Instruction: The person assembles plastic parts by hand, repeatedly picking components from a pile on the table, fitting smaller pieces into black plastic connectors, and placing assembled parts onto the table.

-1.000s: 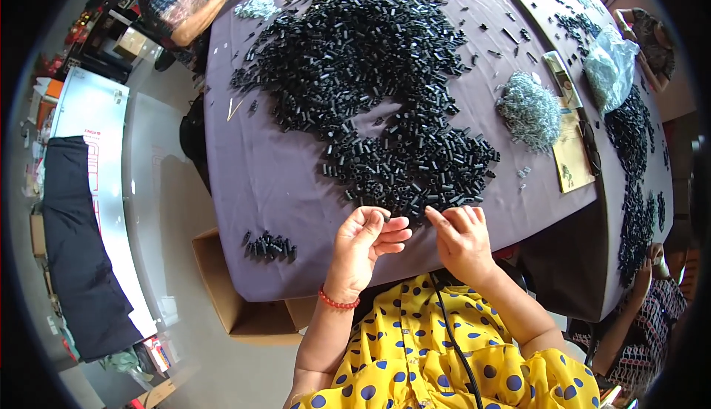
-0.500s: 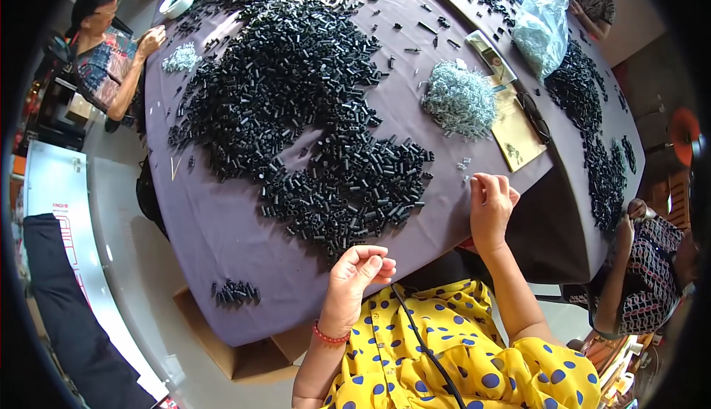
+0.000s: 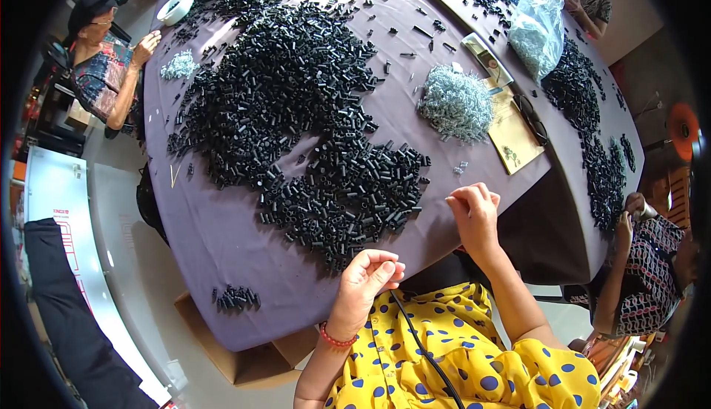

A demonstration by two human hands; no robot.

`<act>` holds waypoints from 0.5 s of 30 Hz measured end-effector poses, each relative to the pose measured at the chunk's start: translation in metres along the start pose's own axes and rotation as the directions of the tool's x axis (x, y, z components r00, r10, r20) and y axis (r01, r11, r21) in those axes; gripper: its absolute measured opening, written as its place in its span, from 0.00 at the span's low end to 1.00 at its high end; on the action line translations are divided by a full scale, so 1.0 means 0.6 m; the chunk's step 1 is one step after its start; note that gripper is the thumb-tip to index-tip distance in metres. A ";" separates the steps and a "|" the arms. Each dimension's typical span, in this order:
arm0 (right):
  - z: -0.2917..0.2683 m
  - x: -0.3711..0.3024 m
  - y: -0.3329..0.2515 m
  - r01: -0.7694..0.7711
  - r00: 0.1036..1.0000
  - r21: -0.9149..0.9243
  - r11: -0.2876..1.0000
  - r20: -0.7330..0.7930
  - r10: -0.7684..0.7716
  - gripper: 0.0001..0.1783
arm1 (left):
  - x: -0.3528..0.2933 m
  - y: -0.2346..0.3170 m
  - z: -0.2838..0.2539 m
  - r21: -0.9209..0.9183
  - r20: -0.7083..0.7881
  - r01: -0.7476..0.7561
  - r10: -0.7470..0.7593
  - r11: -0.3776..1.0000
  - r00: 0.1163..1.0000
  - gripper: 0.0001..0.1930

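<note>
My left hand (image 3: 370,281), with a red bead bracelet (image 3: 338,338) at the wrist, is closed in a pinch over the near table edge. Whatever lies between its fingertips is hidden. To the right, my right hand (image 3: 478,220) is also pinched, its fingertips pointing left; what they hold is too small to make out. A big heap of short black plastic tubes (image 3: 355,187) spreads beyond my left hand. Past my right hand lie a few small clear pieces (image 3: 461,167), apart from the larger pile of small clear pieces (image 3: 455,104).
A small group of black tubes (image 3: 235,298) lies at the near left of the purple cloth (image 3: 296,283). At the right are a yellow card (image 3: 511,142), dark glasses (image 3: 530,118) and a clear plastic bag (image 3: 537,36). Other people sit around the table. A cardboard box (image 3: 244,357) stands below.
My right hand has moved left and slightly nearer, away from the few small clear pieces. My left hand has shifted a little to the right. Both stay pinched.
</note>
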State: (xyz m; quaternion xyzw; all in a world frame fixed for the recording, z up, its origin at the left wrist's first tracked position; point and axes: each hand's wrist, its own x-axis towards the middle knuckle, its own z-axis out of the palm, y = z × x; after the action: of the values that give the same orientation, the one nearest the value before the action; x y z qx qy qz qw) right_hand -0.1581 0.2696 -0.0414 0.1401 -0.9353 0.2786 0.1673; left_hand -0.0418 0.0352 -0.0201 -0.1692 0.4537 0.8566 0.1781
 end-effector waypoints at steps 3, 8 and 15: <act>-0.001 -0.008 -0.008 0.054 0.997 0.005 0.999 0.054 -0.054 0.09 | 0.011 0.001 0.010 0.063 0.015 0.009 -0.010 0.998 1.000 0.10; -0.007 -0.021 -0.007 -0.045 0.991 -0.101 0.994 -0.130 0.032 0.12 | 0.030 0.000 0.029 0.237 0.020 -0.017 0.013 0.971 1.000 0.10; -0.006 -0.018 -0.024 0.106 0.993 -0.093 0.990 -0.047 -0.111 0.12 | 0.059 -0.011 0.046 0.300 -0.014 0.011 -0.007 0.954 1.000 0.09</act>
State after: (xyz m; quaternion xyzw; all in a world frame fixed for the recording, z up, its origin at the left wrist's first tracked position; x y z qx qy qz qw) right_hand -0.1425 0.2618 -0.0362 0.1756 -0.9333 0.2300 0.2126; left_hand -0.0735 0.0675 -0.0263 -0.1476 0.5787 0.7760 0.2026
